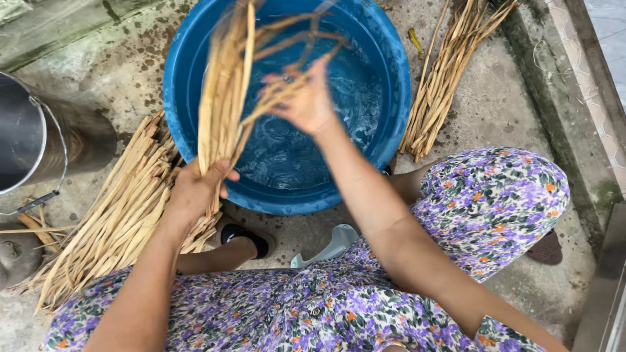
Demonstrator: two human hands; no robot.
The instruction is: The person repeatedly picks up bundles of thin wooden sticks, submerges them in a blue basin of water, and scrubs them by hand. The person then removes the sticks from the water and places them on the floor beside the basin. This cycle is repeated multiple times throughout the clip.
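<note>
My left hand (195, 189) grips the lower end of a bundle of pale dried stalks (222, 98) that stands upright over the near rim of a blue plastic basin (189, 52) holding water. My right hand (306, 101) is raised over the water and pinches a few thin strands (287, 42) that branch off the same bundle. Both hands are blurred by motion.
A large heap of dried stalks (124, 208) lies on the concrete floor at the left. A second pile of stalks (443, 78) lies to the right of the basin. A metal bucket (32, 137) lies tipped at the far left. My knees in floral fabric (489, 195) sit below.
</note>
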